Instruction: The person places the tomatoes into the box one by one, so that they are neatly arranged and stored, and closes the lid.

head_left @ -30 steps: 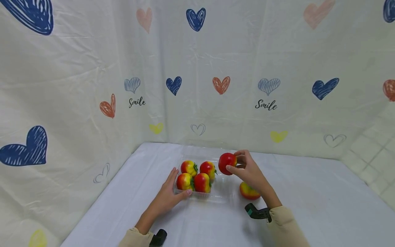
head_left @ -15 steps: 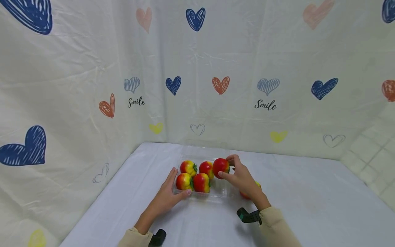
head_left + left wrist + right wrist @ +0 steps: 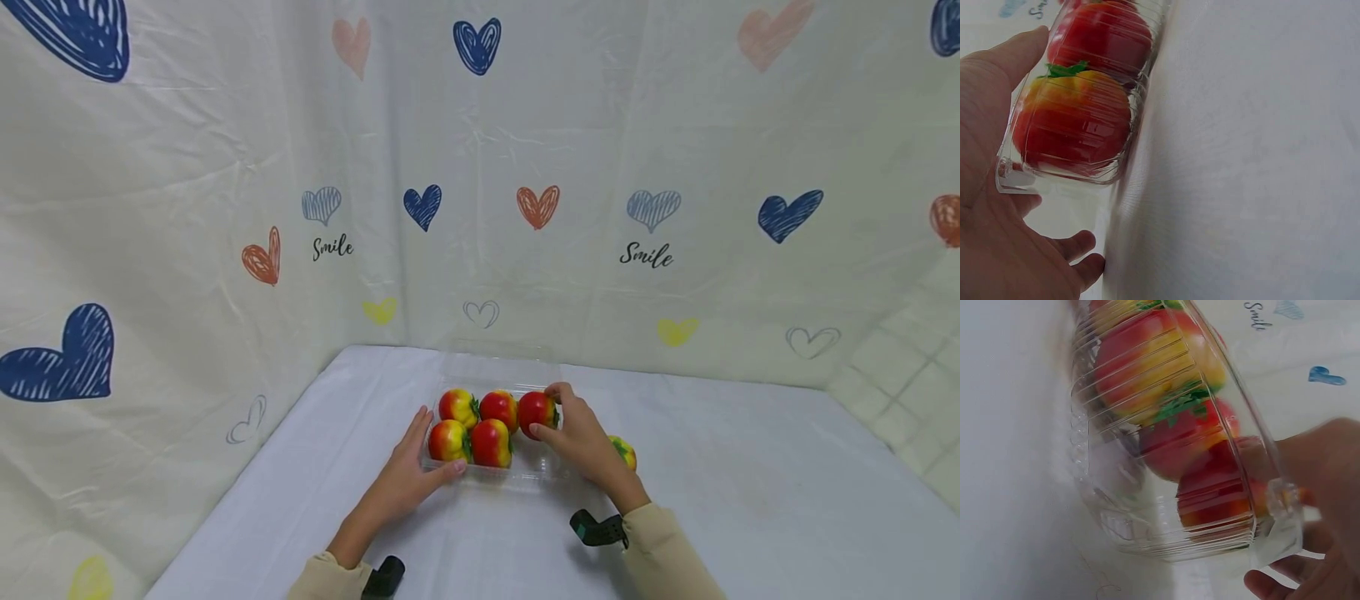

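In the head view, a clear plastic box point(image 3: 536, 467) stands on the table with several round red-and-yellow fruits point(image 3: 491, 443), topped with green leaves, in its left and middle part. My left hand point(image 3: 405, 483) rests at its front left corner, thumb along the front edge and fingers fairly straight along the left side. At the box's back right, my right hand point(image 3: 585, 442) pinches another red fruit point(image 3: 537, 413) between thumb and fingers. That fruit sits low, beside the others; the right wrist view shows it point(image 3: 1210, 494) through the clear wall. Whether it touches the bottom I cannot tell.
One more red-and-yellow fruit point(image 3: 622, 452) lies on the table right of the box, partly behind my right forearm. The box's clear lid point(image 3: 502, 367) lies folded back toward the curtain point(image 3: 585, 125) with printed hearts. White cloth point(image 3: 750, 483) covers the table.
My right hand has moved left and down with the fruit, from above the box's right side into the back row. The left hand has stayed in place.
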The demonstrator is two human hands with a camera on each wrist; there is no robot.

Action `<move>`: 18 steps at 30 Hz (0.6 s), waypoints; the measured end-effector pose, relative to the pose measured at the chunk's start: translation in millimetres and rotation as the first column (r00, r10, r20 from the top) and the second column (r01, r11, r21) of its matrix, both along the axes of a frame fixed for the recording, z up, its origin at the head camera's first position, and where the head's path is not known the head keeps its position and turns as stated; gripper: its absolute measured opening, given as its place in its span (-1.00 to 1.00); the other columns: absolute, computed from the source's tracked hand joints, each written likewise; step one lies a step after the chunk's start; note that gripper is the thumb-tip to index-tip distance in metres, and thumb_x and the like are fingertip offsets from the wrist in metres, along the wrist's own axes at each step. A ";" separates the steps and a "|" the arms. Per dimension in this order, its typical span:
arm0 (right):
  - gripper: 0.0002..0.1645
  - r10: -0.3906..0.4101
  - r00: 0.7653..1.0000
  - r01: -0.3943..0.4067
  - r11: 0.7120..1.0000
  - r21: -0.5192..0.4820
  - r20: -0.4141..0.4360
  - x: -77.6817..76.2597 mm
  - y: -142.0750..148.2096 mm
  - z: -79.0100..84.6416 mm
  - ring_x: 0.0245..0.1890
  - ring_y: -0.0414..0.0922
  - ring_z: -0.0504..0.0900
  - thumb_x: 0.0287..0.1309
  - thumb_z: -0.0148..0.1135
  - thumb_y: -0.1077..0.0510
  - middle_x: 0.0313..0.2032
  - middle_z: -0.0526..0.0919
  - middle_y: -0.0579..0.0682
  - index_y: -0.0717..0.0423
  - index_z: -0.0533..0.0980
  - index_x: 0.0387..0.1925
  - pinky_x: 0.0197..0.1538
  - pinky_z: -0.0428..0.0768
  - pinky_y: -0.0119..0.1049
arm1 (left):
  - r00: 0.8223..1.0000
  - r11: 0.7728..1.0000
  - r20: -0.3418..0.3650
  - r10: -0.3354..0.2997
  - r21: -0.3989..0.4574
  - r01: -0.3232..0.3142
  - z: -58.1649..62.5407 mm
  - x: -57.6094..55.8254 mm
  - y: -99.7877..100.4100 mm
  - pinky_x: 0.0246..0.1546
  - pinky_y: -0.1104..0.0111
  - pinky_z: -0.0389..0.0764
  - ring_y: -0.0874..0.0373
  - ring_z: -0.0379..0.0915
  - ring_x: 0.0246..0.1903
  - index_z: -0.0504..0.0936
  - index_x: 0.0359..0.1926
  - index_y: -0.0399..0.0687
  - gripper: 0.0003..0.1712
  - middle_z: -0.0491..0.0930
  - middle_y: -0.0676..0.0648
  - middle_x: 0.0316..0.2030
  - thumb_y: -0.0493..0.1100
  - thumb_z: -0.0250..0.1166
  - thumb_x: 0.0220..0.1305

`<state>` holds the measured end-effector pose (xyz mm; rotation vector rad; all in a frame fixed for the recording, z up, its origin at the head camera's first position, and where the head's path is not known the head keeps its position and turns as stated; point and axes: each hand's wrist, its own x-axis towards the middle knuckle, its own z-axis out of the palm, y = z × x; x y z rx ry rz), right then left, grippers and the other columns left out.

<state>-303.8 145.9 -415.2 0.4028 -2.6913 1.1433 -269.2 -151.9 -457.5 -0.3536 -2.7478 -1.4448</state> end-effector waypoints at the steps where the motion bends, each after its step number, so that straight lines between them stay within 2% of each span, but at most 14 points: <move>1: -0.26 -0.001 1.000 0.001 1.000 0.001 -0.001 0.0 -0.6 -0.2 0.32 0.24 0.52 0.28 0.54 0.21 0.26 0.58 0.26 0.24 0.33 0.33 0.31 0.60 0.17 | 1.000 1.000 -0.001 0.000 0.000 0.000 0.1 0.2 0.0 0.50 -0.31 0.11 -0.22 -0.14 0.66 -0.01 0.73 -0.16 0.31 -0.13 -0.17 0.72 0.37 0.46 0.28; 11: -0.21 -0.024 0.999 0.026 0.998 0.051 -0.042 -1.1 -3.3 -4.6 0.33 0.24 0.50 0.24 0.57 0.23 0.28 0.57 0.27 0.31 0.36 0.39 0.30 0.61 0.16 | 1.000 1.000 -0.004 0.003 -0.008 -0.003 0.1 0.2 0.4 0.49 -0.33 0.12 -0.23 -0.13 0.65 0.00 0.73 -0.16 0.31 -0.13 -0.17 0.72 0.39 0.45 0.28; 18: -0.29 -0.049 0.994 0.058 0.995 0.083 -0.096 -0.1 -7.7 -5.7 0.26 0.21 0.54 0.23 0.58 0.25 0.21 0.55 0.27 0.29 0.39 0.28 0.26 0.65 0.12 | 1.000 1.000 -0.007 0.002 -0.005 -0.002 -0.9 -0.5 0.2 0.49 -0.33 0.12 -0.23 -0.13 0.65 0.00 0.73 -0.15 0.31 -0.13 -0.17 0.72 0.38 0.45 0.27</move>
